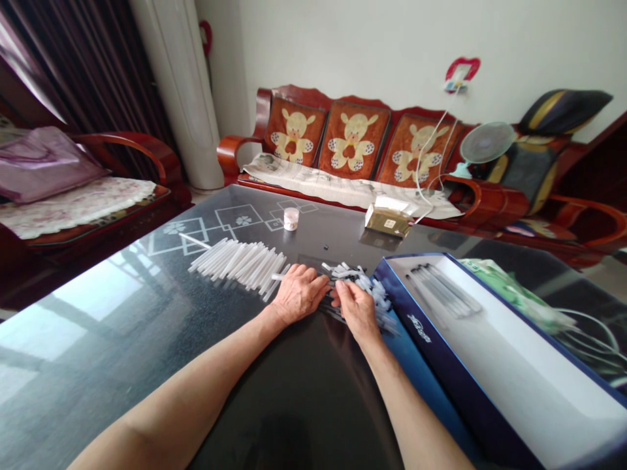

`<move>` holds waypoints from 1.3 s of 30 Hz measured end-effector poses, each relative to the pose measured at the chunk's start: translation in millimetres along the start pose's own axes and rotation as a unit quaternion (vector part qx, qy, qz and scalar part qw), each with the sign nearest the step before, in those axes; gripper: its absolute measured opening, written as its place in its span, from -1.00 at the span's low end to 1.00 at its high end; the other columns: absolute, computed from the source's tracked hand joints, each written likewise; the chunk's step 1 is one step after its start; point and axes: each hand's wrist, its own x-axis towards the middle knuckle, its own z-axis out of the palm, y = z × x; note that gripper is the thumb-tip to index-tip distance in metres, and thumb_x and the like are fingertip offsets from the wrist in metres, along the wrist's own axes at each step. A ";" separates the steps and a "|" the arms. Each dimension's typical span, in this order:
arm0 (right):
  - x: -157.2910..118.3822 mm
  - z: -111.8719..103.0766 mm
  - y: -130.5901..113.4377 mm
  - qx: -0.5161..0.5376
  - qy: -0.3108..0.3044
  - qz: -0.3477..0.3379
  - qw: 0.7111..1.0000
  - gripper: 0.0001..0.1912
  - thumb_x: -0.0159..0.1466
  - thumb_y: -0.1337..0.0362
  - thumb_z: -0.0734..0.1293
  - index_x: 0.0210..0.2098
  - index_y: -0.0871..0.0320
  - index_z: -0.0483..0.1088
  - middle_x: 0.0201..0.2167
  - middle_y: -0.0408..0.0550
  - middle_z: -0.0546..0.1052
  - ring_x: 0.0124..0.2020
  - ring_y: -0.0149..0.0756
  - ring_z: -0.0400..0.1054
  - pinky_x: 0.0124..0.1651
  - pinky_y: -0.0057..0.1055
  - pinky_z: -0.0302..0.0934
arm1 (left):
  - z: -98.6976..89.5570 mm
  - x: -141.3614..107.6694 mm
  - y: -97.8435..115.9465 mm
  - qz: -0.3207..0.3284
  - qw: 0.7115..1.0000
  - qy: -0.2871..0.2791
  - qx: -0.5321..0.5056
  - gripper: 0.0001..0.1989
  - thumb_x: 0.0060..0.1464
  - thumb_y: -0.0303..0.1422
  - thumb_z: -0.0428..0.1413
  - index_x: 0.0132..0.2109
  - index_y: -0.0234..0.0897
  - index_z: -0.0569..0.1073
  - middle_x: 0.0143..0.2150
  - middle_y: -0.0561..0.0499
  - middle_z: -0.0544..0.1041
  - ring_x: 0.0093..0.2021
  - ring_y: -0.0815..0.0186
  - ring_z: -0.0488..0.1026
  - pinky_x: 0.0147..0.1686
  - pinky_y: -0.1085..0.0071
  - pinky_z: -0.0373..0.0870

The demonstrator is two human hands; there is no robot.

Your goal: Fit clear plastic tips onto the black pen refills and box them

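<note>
My left hand point(302, 290) is closed around a whitish pen-barrel-like tube point(277, 277), whose end sticks out to the left. Close beside it, my right hand point(356, 307) pinches with thumb and fingers near the tube's other end; what sits between those fingertips is too small to make out. Left of the hands lies a row of similar whitish tubes point(240, 264). Just behind and right of my right hand is a pile of small clear and black pieces point(379, 294). Thin dark sticks point(336, 313) lie partly hidden under the hands.
A blue box point(514, 365) with a white inside stands at the right, holding several slim pen-like sticks point(445, 290). Green plastic packaging point(519, 294) lies beyond it. A small round tub point(290, 219) and a tissue box point(389, 219) stand farther back on the dark table point(147, 313).
</note>
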 end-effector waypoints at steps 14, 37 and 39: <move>-1.7 1.1 -2.3 0.034 -0.005 0.008 0.999 -0.62 0.12 -0.05 0.34 -0.33 0.16 0.46 -0.45 -0.07 0.53 -0.58 -0.39 0.35 -0.61 -0.48 0.16 | -1.3 0.6 0.6 -0.002 1.000 -0.010 -0.008 -0.63 0.30 -0.18 -0.15 -0.15 -0.20 0.51 -0.39 -0.03 0.40 -0.33 0.27 0.27 -0.24 0.28 0.16; -1.4 3.8 -1.3 0.084 -0.003 0.043 0.996 -0.60 0.08 -0.07 0.36 -0.34 0.16 0.46 -0.50 -0.10 0.50 -0.61 -0.41 0.32 -0.68 -0.54 0.05 | -3.6 0.8 0.5 0.010 1.000 -0.010 -0.014 -0.64 0.30 -0.19 -0.15 -0.15 -0.19 0.51 -0.40 -0.03 0.40 -0.35 0.27 0.26 -0.25 0.28 0.16; 0.6 0.3 -1.1 0.064 0.010 0.014 0.998 -0.62 0.09 -0.03 0.35 -0.27 0.15 0.46 -0.46 -0.06 0.54 -0.55 -0.32 0.39 -0.61 -0.47 0.17 | -3.3 0.9 -0.4 0.007 1.000 -0.009 -0.013 -0.64 0.30 -0.19 -0.15 -0.15 -0.20 0.51 -0.40 -0.03 0.40 -0.35 0.27 0.27 -0.24 0.28 0.17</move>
